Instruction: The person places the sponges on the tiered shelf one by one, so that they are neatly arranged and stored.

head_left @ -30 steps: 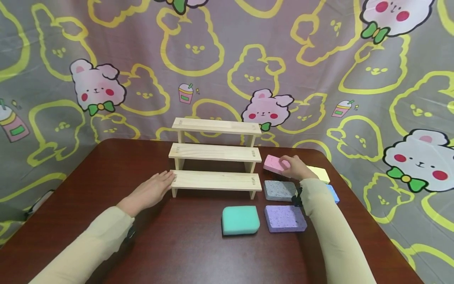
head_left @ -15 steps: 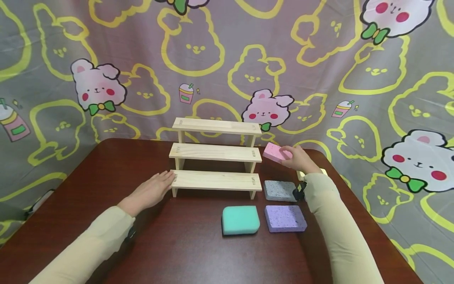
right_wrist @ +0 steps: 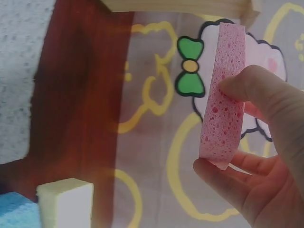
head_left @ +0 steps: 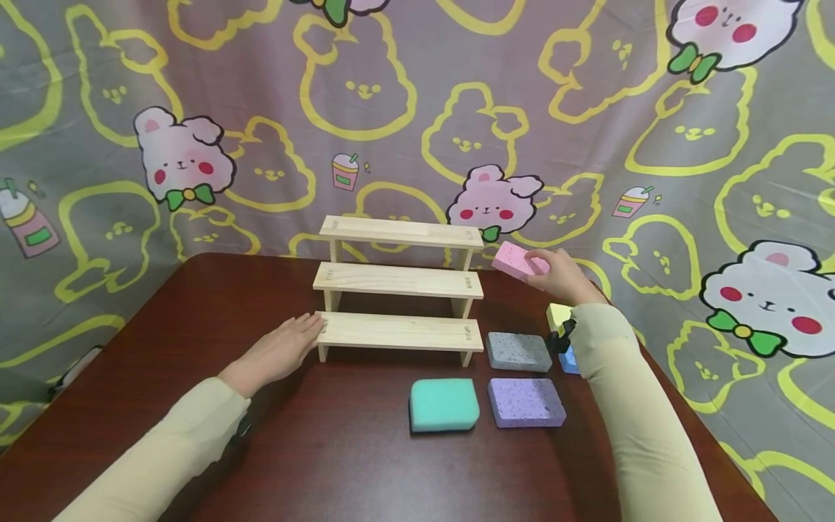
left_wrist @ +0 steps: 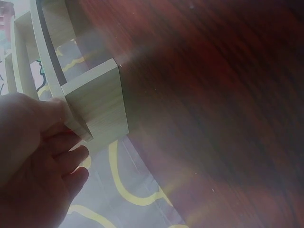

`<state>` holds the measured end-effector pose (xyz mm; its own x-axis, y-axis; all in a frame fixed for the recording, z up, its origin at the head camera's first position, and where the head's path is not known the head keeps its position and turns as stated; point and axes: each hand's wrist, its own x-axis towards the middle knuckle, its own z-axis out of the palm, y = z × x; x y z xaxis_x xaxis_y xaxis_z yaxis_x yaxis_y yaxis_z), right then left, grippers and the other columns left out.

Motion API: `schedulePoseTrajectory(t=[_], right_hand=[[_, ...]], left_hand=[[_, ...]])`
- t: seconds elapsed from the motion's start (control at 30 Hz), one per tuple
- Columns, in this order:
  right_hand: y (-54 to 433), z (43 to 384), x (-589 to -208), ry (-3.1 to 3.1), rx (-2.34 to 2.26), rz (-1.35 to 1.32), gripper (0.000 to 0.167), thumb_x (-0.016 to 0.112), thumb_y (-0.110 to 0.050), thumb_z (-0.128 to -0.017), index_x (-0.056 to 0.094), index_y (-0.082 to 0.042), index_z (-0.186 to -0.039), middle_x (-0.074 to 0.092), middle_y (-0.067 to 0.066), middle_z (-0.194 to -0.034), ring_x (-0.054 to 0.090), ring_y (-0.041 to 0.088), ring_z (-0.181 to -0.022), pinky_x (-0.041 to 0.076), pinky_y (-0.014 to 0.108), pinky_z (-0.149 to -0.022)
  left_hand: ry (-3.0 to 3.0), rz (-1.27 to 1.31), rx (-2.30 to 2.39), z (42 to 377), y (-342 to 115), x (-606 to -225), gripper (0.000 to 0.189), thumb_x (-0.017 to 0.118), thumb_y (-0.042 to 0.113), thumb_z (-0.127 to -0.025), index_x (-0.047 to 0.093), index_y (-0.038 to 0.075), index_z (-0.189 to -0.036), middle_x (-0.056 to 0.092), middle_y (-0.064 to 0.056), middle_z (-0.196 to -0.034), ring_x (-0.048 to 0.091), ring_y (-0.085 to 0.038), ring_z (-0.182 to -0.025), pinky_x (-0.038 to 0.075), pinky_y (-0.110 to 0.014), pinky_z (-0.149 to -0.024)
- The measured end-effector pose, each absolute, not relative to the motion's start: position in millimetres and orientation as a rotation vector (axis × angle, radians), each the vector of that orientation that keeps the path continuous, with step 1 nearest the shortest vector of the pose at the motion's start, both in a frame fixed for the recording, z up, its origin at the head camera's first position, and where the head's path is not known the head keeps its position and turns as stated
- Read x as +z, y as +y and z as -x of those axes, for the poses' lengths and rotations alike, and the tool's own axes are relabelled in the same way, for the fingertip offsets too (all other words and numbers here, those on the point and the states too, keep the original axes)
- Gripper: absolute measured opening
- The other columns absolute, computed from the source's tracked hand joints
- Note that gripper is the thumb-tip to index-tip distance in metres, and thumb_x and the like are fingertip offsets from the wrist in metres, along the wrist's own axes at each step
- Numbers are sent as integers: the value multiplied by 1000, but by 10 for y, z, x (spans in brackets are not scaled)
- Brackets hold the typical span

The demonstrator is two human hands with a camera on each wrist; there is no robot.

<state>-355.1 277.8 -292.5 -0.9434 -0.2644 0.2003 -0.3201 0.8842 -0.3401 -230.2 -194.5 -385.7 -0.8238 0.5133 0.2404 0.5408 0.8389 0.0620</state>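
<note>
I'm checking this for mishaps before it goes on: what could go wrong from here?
The pink sponge is pinched in the right hand, held up off the table, so it might slip and drop. The left hand touches the left end of the lowest board; a push there could shift the wooden stand.

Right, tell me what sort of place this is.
Probably an indoor tabletop work or filming spot; which room, I can't tell. A cartoon-print cloth hangs behind a dark table, which bears a three-tier wooden stand.
</note>
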Motion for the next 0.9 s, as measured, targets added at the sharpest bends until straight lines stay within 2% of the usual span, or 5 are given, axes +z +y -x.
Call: schedulePoseTrajectory(t=[0.1, 0.3, 0.5, 0.73, 0.9], right_hand=[[2753, 3538, -2820, -2883, 569, -443, 46, 66, -18, -81, 54, -2, -122, 49, 26, -113, 40, 38, -103, 37, 54, -87], [2693, 3532, -2614, -2845, 559, -454, 45, 66, -16, -80, 54, -1, -121, 49, 27, -108, 39, 39, -97, 37, 54, -82], [2601, 3567, -2464, -2827, 556, -484, 46, 68, -15, -79, 55, -1, -121, 47, 29, -118, 38, 42, -106, 35, 57, -89], [2459, 3575, -2373, -2795, 522, -532, 44, 68, -19, -79, 57, -4, -119, 52, 25, -110, 42, 37, -99, 38, 51, -82], [2343, 3564, -2326, -2787, 510, -568, 45, 68, -20, -79, 57, -4, -120, 52, 25, -111, 42, 36, -98, 38, 50, -80]], left_hand=[[-2803, 815, -191, 2303, -1944, -3853, 36, 51, 5, -92, 49, -12, -124, 46, -29, -128, 42, -42, -120, 33, -50, -101], [-2807, 813, -188, 2307, -1934, -3850, 37, 52, 5, -92, 49, -12, -124, 46, -29, -128, 42, -41, -120, 33, -49, -101], [-2817, 809, -189, 2310, -1944, -3856, 36, 51, 5, -92, 49, -12, -125, 46, -29, -129, 41, -41, -120, 32, -50, -101], [-2824, 808, -187, 2311, -1944, -3850, 36, 50, 5, -92, 49, -12, -125, 45, -29, -129, 41, -41, -121, 32, -49, -102], [-2830, 804, -184, 2307, -1944, -3847, 36, 50, 5, -92, 49, -11, -125, 45, -29, -129, 41, -41, -121, 32, -49, -102]])
